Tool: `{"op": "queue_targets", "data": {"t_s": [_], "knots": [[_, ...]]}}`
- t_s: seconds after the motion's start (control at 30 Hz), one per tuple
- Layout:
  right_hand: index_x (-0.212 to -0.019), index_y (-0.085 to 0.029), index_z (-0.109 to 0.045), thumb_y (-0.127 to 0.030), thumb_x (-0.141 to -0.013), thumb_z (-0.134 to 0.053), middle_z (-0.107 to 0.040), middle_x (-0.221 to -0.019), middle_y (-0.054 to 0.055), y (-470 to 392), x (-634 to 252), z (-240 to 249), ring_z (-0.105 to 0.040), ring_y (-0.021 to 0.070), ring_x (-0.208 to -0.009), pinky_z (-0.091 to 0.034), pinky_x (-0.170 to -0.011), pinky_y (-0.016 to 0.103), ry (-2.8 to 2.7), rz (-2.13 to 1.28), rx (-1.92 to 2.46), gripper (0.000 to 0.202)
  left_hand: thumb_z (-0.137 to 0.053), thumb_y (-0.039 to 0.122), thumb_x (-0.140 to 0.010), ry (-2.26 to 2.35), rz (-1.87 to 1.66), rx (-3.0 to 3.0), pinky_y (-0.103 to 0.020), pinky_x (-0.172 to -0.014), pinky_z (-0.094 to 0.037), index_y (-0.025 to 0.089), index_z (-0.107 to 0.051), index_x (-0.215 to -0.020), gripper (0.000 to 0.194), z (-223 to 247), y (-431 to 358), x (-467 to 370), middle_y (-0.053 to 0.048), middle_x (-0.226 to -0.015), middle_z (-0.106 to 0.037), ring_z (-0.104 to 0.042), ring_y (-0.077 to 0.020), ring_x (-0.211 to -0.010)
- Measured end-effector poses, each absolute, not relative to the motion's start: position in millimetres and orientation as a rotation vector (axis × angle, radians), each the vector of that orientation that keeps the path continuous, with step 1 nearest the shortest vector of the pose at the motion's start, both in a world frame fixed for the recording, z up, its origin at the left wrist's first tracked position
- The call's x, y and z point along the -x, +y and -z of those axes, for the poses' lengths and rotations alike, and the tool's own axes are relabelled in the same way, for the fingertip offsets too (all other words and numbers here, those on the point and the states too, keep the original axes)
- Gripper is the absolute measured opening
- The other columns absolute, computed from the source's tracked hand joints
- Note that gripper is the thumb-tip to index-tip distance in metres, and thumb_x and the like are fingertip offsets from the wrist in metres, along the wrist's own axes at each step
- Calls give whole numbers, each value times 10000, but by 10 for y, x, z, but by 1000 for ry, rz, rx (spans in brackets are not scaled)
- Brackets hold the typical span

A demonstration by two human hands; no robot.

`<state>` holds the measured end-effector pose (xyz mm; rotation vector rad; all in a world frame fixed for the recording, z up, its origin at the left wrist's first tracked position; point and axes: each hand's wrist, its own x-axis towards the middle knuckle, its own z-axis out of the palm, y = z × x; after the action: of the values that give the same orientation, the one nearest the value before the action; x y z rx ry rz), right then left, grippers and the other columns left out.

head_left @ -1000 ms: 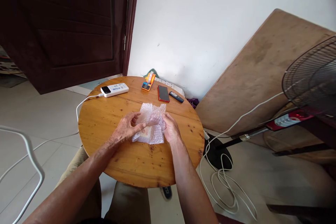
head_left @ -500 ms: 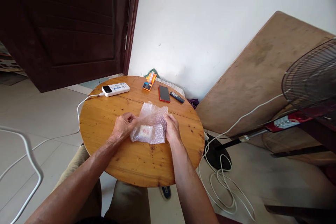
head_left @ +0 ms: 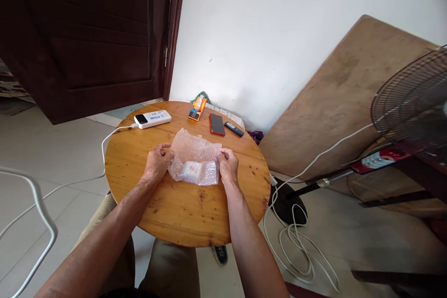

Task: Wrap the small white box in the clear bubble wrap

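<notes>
A sheet of clear bubble wrap (head_left: 195,145) lies spread on the round wooden table (head_left: 174,214). On its near part rests a small white packet (head_left: 193,168) with faint red print, partly covered by the film. My left hand (head_left: 159,160) pinches the wrap's left edge between thumb and fingers. At the right edge, my right hand (head_left: 228,163) grips the wrap in the same way.
Behind the wrap are an orange tape dispenser (head_left: 197,108), a red-edged phone (head_left: 217,125) and a dark handheld device (head_left: 234,129). A white power bank (head_left: 152,118) with a cable sits back left. A fan (head_left: 412,98) stands at the right.
My left hand has moved left, and the upper part of the bubble wrap is spread wider and flatter. The right hand still holds the right edge.
</notes>
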<state>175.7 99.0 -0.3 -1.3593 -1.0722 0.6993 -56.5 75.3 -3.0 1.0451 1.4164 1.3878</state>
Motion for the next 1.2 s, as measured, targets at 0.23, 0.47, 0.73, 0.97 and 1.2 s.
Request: {"op": "queue_targets", "data": {"t_s": [0.23, 0.47, 0.73, 0.97, 1.2], "knots": [[-893, -208, -607, -320, -661, -582, -659, -719, -2, 982, -1800, 50, -585, 175, -645, -455, -613, 277, -1112, -663, 1403, 259, -604, 337, -612, 1420, -1399, -1061, -233, -505, -408, 109, -622, -1079, 520, 27, 756, 583, 38, -567, -606, -535, -131, -493], [-1015, -233, -533, -324, -659, -608, -656, -759, -26, 942, -1818, 34, -607, 178, -683, -457, -650, 280, -1157, -598, 1444, 375, -648, 337, -600, 1364, -1423, -1020, -255, -570, -454, 84, -515, -1286, 743, -29, 718, 593, 5, -700, -660, -586, -147, -582], [-729, -227, -610, -275, -650, -576, -680, -751, -12, 896, -1774, -2, -611, 179, -702, -452, -675, 277, -1371, -646, 1432, 98, -627, 440, -657, 1427, -1487, -1272, -376, -878, -498, 185, -712, -878, 349, -37, 691, 630, -103, -1170, -632, -587, -299, -1110], [-762, -243, -677, -242, -691, -546, -708, -751, -23, 882, -1747, -7, -609, 178, -674, -440, -663, 281, -1445, -583, 1533, 149, -575, 365, -752, 1671, -1548, -1712, -451, -1052, -386, 212, -727, -891, 256, -185, 580, 665, -89, -1148, -669, -577, -303, -1117], [-742, -274, -692, -214, -697, -585, -679, -714, -19, 828, -1718, -31, -578, 195, -685, -397, -664, 300, -1476, -457, 1689, 131, -536, 462, -828, 1434, -1165, -2067, -420, -1034, -394, 203, -704, -1062, 387, -389, 558, 490, -119, -1129, -715, -601, -304, -1134]]}}
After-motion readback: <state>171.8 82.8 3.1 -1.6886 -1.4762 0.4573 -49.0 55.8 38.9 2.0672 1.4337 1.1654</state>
